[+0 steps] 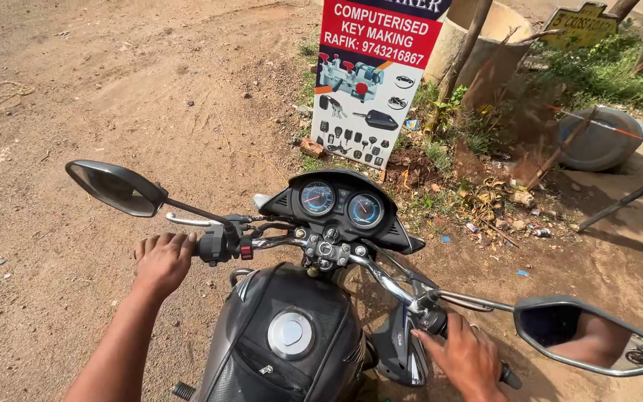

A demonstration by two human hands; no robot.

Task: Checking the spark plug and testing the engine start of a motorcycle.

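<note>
On the left handlebar grip, the fingers (159,240) of the left hand (161,260) curl shut over the dark rubber, knuckles up, the bare forearm running straight back and down toward the lower left corner. Just inboard of that hand sits a black switch cluster (221,244) with a small red button, and a curved chrome clutch lever (187,221) juts ahead of it. At the other end, the right hand (466,359) wraps closed around the throttle grip (510,377), whose black tip pokes out past the palm; the thumb points in toward the switch housing, and the wrist leaves the frame at the bottom edge. A chrome brake lever (474,301) lies just ahead of those knuckles.

Between the hands, the motorcycle is turned to its right: a glossy black fuel tank (284,350) under a textured mesh-like cover, with a round, matt silver filler cap (289,333). Above it a black cowl holds two round, blue-faced dials (340,204). Two teardrop mirrors stand out on thin stalks, the left mirror (115,187) dark, the right mirror (588,335) showing an arm. Beyond lies dry, gritty reddish earth, with an upright signboard (370,78) picturing keys, rough weeds and a concrete ring (478,30).
</note>
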